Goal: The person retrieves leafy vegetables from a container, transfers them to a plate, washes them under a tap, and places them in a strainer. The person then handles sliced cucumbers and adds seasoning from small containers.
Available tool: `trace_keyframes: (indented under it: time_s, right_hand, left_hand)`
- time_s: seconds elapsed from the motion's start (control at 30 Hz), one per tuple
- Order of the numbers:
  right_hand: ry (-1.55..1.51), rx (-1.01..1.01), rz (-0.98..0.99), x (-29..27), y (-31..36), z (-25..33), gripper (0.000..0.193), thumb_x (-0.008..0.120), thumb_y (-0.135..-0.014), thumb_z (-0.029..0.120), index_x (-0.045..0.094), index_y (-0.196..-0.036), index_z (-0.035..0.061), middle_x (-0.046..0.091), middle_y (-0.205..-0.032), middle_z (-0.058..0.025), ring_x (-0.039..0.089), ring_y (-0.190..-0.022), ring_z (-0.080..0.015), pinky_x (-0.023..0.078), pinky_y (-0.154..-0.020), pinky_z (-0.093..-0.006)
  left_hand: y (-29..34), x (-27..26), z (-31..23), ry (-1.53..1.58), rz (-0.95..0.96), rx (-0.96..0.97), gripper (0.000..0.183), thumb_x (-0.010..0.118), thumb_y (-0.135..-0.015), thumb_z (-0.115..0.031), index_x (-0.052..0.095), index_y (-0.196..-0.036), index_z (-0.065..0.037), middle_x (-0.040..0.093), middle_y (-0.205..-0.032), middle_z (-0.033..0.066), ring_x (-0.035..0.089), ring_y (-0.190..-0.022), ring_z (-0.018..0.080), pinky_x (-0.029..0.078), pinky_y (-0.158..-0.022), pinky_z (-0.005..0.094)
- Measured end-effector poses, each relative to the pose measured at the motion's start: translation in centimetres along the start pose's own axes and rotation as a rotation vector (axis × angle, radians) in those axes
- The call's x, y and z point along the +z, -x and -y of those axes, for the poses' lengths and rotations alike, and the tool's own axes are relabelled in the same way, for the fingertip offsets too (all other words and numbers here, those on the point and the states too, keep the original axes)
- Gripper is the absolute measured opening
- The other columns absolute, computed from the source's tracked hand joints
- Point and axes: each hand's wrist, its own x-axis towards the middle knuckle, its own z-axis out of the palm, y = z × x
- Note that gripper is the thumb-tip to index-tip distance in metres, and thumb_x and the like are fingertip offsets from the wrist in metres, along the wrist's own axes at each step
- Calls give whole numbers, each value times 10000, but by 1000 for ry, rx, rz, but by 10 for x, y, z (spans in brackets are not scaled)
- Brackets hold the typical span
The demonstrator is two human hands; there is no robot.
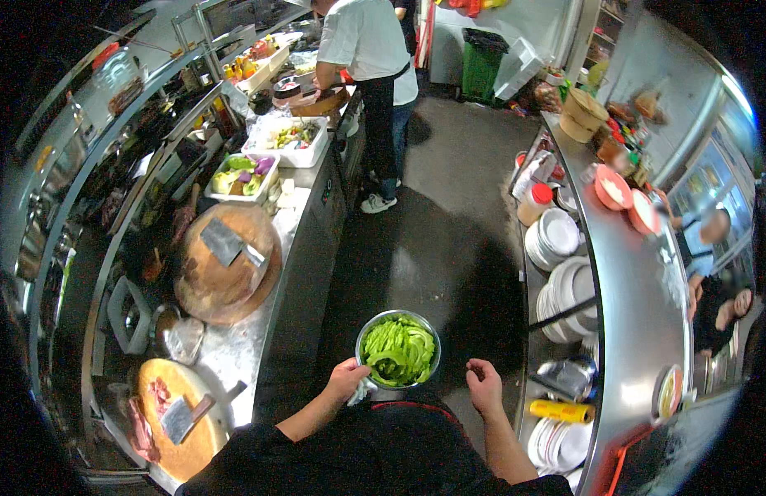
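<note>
My left hand (pixel 348 380) grips the near left rim of a round metal bowl (pixel 437 355), held in front of my body above the floor. Sliced green vegetables (pixel 404 347) fill it. A crumpled white cloth or tissue (pixel 362 392) shows under my left fingers. Off to the bowl's right, apart from it, my right hand (pixel 483 385) hangs with its fingers loosely curled and nothing visible in them.
Left, a counter carries two round chopping boards (pixel 193 285) with cleavers (pixel 223 241), meat (pixel 160 393) and a vegetable tray (pixel 242 178). A person (pixel 366 66) stands ahead. Right, a steel counter (pixel 639 306) has plate stacks (pixel 556 236) beneath; people stand beyond it. A green bin (pixel 482 66) is far ahead.
</note>
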Motion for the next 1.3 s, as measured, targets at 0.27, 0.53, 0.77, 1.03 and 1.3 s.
trace_keyframes:
  time_s: [0.27,0.53,0.77,1.03,1.3]
  right_hand:
    - [91,-59,252,-7,-304,78,244,643,-842,85,633,-1081,35,682,-987,-78,647,-880,-177,513,-808,-300]
    - [85,-195,406,17,-566,131,249,617,-879,44,603,-1125,5,676,-1022,-46,617,-921,-111,495,-842,-262]
    - [62,-77,378,-7,-770,162,259,616,-883,50,595,-1135,-6,677,-1061,-79,625,-982,-140,490,-890,-281]
    - [-240,44,269,-39,-1036,164,267,630,-898,57,581,-1150,-14,662,-1007,-74,610,-876,-115,509,-767,-250]
    - [-111,57,524,11,-1310,214,275,667,-897,112,604,-1133,-15,665,-964,-53,605,-850,-101,509,-769,-249]
  left_hand:
    - [-163,48,-125,-81,-116,73,121,674,-849,-131,666,-915,-30,631,-775,-26,556,-675,63,465,-610,236]
    - [-356,121,-242,112,-251,63,161,642,-831,-85,660,-962,6,661,-825,14,591,-715,87,499,-655,254]
    - [-571,176,-375,-117,-97,93,273,690,-818,-270,647,-834,-2,650,-783,62,573,-706,122,465,-630,297]
    - [-799,248,-510,-330,0,398,339,625,-847,-302,662,-887,33,670,-837,124,608,-779,191,478,-709,350]
    - [-947,312,-614,259,-235,94,199,591,-883,-86,638,-1049,13,683,-951,41,627,-803,115,506,-743,274]
